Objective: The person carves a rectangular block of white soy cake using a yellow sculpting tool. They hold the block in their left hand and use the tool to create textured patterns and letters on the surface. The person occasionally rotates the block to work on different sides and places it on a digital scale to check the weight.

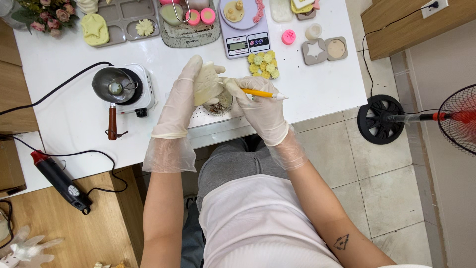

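Over white table (317,84), cream piece (206,84), yellow tool (263,94)

Open white table (317,89) right of the right hand (260,111), out to the edge. Blocked just left of the left hand (181,106) by a small hotplate (139,89) with pan (113,85). Crowded behind: scale (244,30), yellow flower pieces (263,64), metal tray (191,32), grey moulds (325,49).

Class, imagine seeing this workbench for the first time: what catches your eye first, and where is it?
At the centre, two gloved hands: the left hand cradles a pale cream piece while the right hand works it with a yellow tool. Left of them, a small pot sits on a white hotplate.
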